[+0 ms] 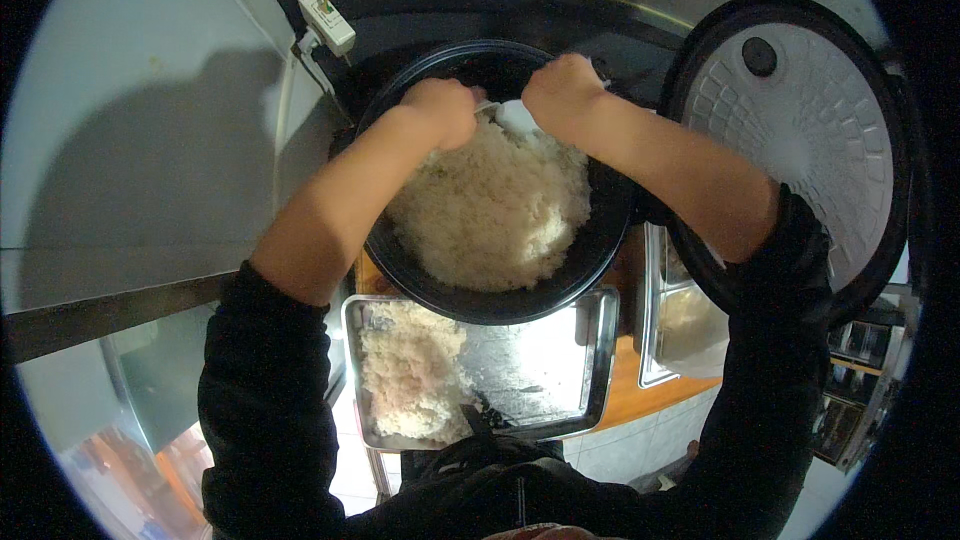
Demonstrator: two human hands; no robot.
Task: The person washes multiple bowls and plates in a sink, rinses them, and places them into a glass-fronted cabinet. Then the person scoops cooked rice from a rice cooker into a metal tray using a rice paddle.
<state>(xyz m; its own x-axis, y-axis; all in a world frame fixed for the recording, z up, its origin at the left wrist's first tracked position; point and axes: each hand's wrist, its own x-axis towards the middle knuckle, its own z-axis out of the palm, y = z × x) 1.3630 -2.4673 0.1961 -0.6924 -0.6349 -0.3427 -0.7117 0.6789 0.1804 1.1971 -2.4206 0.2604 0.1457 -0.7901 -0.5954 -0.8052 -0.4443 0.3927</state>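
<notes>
A large mound of cooked white rice (487,202) fills much of a round black pot (611,247), with dark wall showing around it. Over the pot's far side, my left hand (442,111) is curled, and the thin edge of a pale thing (486,106) sticks out by its fingers. To its right, my right hand (562,99) grips a white thing (517,116) that touches the rice. Whether that is a utensil or a cloth, I cannot tell. Most fingertips are hidden. Nearer to me, a metal tray (610,345) holds more rice (412,375) along its left side.
At right stands a raised round lid (795,142) with a black rim, close to my right arm. A white power plug adapter (326,19) with wires hangs at the upper left. Metal containers (667,315) rest on the wooden surface (630,390) right of the tray. A pale wall panel (150,127) rises at left.
</notes>
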